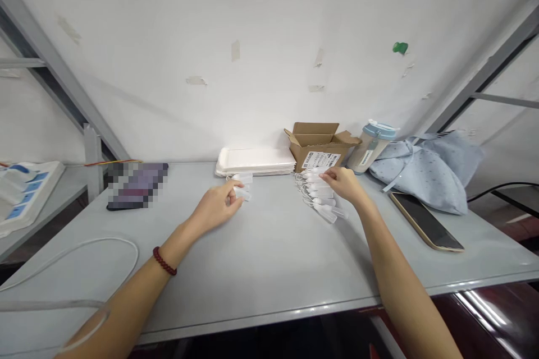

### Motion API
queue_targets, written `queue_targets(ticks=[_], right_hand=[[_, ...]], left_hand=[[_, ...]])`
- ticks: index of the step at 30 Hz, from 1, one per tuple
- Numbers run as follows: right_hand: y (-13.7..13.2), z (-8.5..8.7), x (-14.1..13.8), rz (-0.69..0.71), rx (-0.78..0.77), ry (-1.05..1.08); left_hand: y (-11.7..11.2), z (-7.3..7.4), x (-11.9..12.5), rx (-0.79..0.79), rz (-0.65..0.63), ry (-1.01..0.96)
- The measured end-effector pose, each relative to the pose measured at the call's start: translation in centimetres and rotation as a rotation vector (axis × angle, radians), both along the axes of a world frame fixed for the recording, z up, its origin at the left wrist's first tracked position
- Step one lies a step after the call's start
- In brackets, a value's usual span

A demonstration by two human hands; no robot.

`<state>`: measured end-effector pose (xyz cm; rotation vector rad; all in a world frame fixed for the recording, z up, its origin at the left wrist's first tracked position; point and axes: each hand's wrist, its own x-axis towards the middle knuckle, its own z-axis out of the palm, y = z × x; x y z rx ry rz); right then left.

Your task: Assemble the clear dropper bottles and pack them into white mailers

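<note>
My left hand (217, 205) is closed, its thumb and fingertips pinching a small translucent plastic tube (242, 194) on the grey table. Just behind it lies a second such tube (243, 178), its thin white cord partly hidden by my fingers. Further right, a row of several translucent tubes (323, 193) with white cords lies on the tabletop, the cords bunched on the left side. My right hand (343, 182) reaches over the back of that row with thumb and fingers pinched on one tube's end. That tube is mostly covered by the fingertips and its neighbours.
A stack of white trays (256, 161) stands against the wall, beside an open cardboard box (318, 148). To the right are a blue-lidded cup (370, 148), a light blue cloth (425, 168) and a phone (425, 221). A white cable (135, 249) loops across the table's left side.
</note>
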<state>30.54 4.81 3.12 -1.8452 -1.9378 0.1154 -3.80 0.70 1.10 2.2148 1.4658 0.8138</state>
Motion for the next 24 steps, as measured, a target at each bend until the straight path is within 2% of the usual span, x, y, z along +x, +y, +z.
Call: queue_targets(ticks=[2, 4, 8, 11, 15, 20, 24], right_hand=[[-0.1, 0.2, -0.1, -0.015, 0.062, 0.049], [-0.2, 0.4, -0.5, -0.018, 0.145, 0.118], [-0.8, 0.5, -2.4, 0.053, 0.244, 0.303], [-1.4, 0.2, -4.5, 0.143, 0.224, 0.424], [-2.3, -0.3, -6.8, 0.279, 0.139, 0.494], [-3.1, -0.7, -8.2, 0.402, 0.064, 0.517], [-3.4, -1.0, -8.8, 0.471, 0.045, 0.527]], left_hand=[[-0.1, -0.1, -0.1, 0.041, -0.054, 0.172], [-0.1, -0.5, -0.1, 0.047, -0.068, 0.256], [0.2, -1.8, 0.5, 0.037, -0.090, 0.226], [0.1, -2.1, 1.0, 0.034, -0.075, 0.142], [-0.5, -1.3, 1.7, -0.033, 0.001, -0.078], [-1.0, -0.5, 2.3, -0.308, 0.004, -0.393], [-1.1, -0.3, 2.8, -0.507, 0.022, -0.510]])
